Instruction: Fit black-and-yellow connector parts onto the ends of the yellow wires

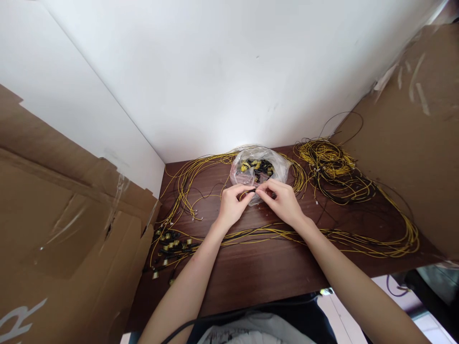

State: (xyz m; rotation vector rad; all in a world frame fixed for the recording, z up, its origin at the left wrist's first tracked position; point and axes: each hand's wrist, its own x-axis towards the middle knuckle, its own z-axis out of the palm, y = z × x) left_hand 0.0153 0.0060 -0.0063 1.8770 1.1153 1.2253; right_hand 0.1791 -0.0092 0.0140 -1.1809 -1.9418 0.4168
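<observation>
My left hand (232,204) and my right hand (283,200) meet over the middle of the dark wooden table (258,277), fingertips pinched together on a small black connector (252,191) with a yellow wire. Just behind them lies a clear plastic bag (258,168) holding several black and yellow connectors. Long yellow wires (272,234) run under both wrists across the table.
A tangled heap of yellow and black wires (333,169) lies at the back right. Finished connector ends (172,243) cluster at the left edge. Cardboard sheets (64,224) lean on the left, with more cardboard (412,134) on the right. A white wall (229,71) stands behind.
</observation>
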